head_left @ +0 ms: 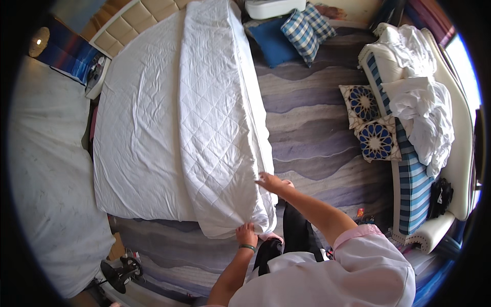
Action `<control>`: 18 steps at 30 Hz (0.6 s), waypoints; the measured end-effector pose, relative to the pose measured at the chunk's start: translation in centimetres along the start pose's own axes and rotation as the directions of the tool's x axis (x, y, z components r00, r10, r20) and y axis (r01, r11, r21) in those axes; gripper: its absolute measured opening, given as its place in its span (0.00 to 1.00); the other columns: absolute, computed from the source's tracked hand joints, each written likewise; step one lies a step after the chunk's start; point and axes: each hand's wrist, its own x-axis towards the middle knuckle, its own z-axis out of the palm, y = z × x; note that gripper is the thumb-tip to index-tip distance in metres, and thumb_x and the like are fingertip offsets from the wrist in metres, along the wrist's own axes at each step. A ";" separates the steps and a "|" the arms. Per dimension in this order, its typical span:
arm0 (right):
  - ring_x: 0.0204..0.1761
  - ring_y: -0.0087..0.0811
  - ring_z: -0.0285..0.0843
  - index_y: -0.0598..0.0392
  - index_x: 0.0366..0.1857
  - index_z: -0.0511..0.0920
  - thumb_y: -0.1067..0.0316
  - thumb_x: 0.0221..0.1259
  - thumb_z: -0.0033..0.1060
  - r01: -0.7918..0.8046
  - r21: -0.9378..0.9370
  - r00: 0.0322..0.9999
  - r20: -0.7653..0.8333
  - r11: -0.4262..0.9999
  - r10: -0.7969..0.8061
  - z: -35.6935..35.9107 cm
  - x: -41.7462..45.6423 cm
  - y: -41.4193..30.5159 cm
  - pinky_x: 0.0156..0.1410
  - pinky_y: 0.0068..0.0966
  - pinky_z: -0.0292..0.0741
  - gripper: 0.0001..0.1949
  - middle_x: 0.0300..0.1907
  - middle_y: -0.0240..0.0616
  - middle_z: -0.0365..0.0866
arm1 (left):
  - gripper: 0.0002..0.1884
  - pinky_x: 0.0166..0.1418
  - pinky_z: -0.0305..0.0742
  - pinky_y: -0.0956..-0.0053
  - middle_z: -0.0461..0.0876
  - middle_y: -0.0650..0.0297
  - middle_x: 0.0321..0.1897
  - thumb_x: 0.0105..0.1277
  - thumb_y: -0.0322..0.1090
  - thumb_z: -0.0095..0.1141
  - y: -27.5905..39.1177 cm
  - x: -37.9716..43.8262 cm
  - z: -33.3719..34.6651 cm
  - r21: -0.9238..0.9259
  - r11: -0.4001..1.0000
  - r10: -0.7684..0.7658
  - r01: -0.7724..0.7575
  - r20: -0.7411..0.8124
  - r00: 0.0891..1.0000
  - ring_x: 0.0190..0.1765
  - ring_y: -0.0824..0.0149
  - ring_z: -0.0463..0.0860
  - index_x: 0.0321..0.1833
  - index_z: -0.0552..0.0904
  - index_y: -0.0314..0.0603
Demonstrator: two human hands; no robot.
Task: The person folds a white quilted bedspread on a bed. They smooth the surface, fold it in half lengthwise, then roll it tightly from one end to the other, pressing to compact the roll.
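Observation:
A white quilted mattress pad (215, 115) lies folded lengthwise along the right part of a bed, over a wrinkled white sheet (142, 126). At the pad's near corner, my left hand (246, 234), with a dark green bangle at its wrist, rests on the edge with its fingers over the fabric. Farther up the bed's right side, my right hand (269, 182) is at the pad's side edge, its fingertips touching or just beside the cloth. Whether either hand pinches the fabric is hard to tell.
Blue checked pillows (303, 36) lie on the patterned carpet (307, 126). To the right, a cream sofa (458, 153) holds crumpled white linen (425, 111), with patterned cushions (375, 140) against its front. A black fan (119, 272) stands beyond the bed's foot at lower left.

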 end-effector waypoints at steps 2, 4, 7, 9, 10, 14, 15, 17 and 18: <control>0.56 0.50 0.79 0.54 0.63 0.69 0.41 0.62 0.60 -0.051 -0.022 0.998 -0.039 0.998 0.050 -0.1 4.4 0.8 0.60 0.40 0.75 0.33 0.55 0.49 0.81 | 0.17 0.55 0.67 0.59 0.77 0.65 0.37 0.47 0.34 0.64 0.6 -0.1 -0.3 -0.047 0.998 -0.033 0.032 -0.020 0.999 0.47 0.59 0.79 0.41 0.75 0.52; 0.58 0.49 0.78 0.53 0.65 0.67 0.40 0.61 0.60 -0.103 0.014 0.994 -0.034 0.995 0.104 -0.4 8.8 1.7 0.61 0.40 0.74 0.35 0.57 0.48 0.80 | 0.18 0.57 0.66 0.58 0.77 0.65 0.37 0.45 0.31 0.64 1.2 -0.1 -0.2 -0.088 0.994 -0.073 0.070 -0.035 0.997 0.47 0.59 0.78 0.41 0.76 0.53; 0.61 0.46 0.77 0.52 0.65 0.68 0.34 0.59 0.57 -0.335 0.009 0.942 0.021 0.942 0.335 -0.9 12.1 -1.4 0.65 0.43 0.70 0.37 0.58 0.46 0.80 | 0.20 0.59 0.66 0.57 0.76 0.64 0.37 0.43 0.28 0.63 1.3 -0.8 -0.3 -0.142 0.984 -0.122 0.112 -0.059 0.991 0.48 0.58 0.77 0.42 0.76 0.52; 0.60 0.44 0.78 0.50 0.62 0.72 0.31 0.59 0.52 -0.384 -0.078 0.922 0.010 0.920 0.386 -1.2 14.0 -1.7 0.67 0.45 0.66 0.36 0.56 0.44 0.82 | 0.17 0.58 0.65 0.56 0.75 0.63 0.37 0.46 0.24 0.60 2.3 -0.1 -0.8 -0.169 0.978 -0.133 0.123 -0.051 0.990 0.48 0.56 0.76 0.40 0.76 0.49; 0.59 0.41 0.79 0.48 0.58 0.77 0.34 0.61 0.50 -0.389 -0.068 0.919 0.038 0.919 0.392 -1.9 14.6 -1.7 0.68 0.45 0.63 0.31 0.54 0.43 0.83 | 0.16 0.58 0.64 0.56 0.75 0.63 0.37 0.46 0.24 0.60 2.7 0.3 -1.1 -0.184 0.976 -0.134 0.121 -0.059 0.989 0.48 0.56 0.76 0.40 0.76 0.49; 0.48 0.39 0.81 0.52 0.48 0.81 0.42 0.64 0.53 -0.264 0.152 0.950 -0.128 0.953 0.283 -1.5 16.2 1.7 0.59 0.39 0.71 0.24 0.44 0.42 0.85 | 0.19 0.61 0.64 0.56 0.75 0.64 0.40 0.44 0.27 0.63 2.6 0.9 -0.1 -0.171 0.981 -0.105 0.089 -0.091 0.990 0.50 0.57 0.76 0.41 0.76 0.50; 0.43 0.37 0.81 0.55 0.46 0.81 0.44 0.64 0.55 -0.189 0.268 0.961 -0.147 0.945 0.234 -1.4 16.3 2.6 0.54 0.35 0.73 0.23 0.39 0.43 0.85 | 0.19 0.61 0.64 0.56 0.75 0.64 0.40 0.44 0.27 0.63 2.6 0.8 0.2 -0.175 0.981 -0.100 0.082 -0.097 0.990 0.50 0.57 0.76 0.41 0.76 0.50; 0.39 0.51 0.78 0.59 0.35 0.78 0.45 0.65 0.53 -0.032 0.501 0.965 -0.211 0.865 0.157 -2.0 13.6 0.1 0.49 0.38 0.73 0.22 0.36 0.50 0.84 | 0.19 0.61 0.63 0.55 0.75 0.64 0.40 0.44 0.26 0.62 1.9 -0.3 0.4 -0.180 0.976 -0.136 0.123 -0.058 0.989 0.50 0.56 0.76 0.40 0.75 0.50; 0.40 0.51 0.79 0.59 0.35 0.78 0.45 0.66 0.52 -0.110 0.484 0.959 -0.179 0.868 0.221 -2.5 13.2 2.0 0.50 0.39 0.74 0.22 0.37 0.50 0.84 | 0.18 0.61 0.63 0.54 0.75 0.64 0.39 0.44 0.25 0.61 2.1 0.0 0.2 -0.211 0.971 -0.130 0.116 -0.054 0.990 0.50 0.56 0.76 0.40 0.75 0.49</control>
